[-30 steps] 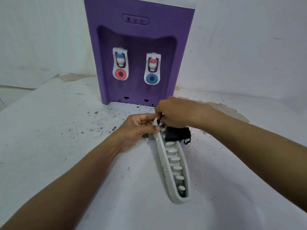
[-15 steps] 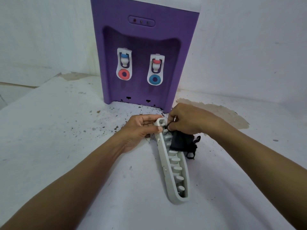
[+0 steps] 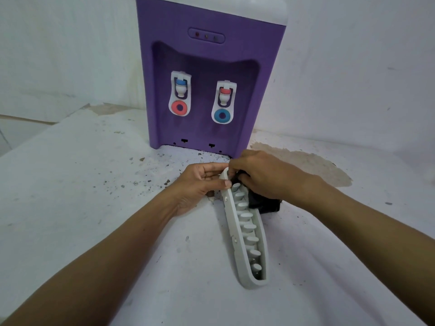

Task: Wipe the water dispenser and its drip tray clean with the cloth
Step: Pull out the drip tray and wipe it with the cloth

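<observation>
Two hands on long white slotted plastic drip tray (image 3: 233, 231), lying on speckled white surface (image 3: 94, 184) before purple water dispenser (image 3: 211, 67).
Left hand (image 3: 200, 184) fingers grip tray's far end; right hand (image 3: 266, 177) curled fingers pinch black cloth (image 3: 261, 203) there, cloth spilling over tray's right edge.

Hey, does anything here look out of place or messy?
Yes. The drip tray is off the water dispenser, held tilted on the table by the left hand. There are dark specks before the dispenser and a brown patch at its right.
</observation>
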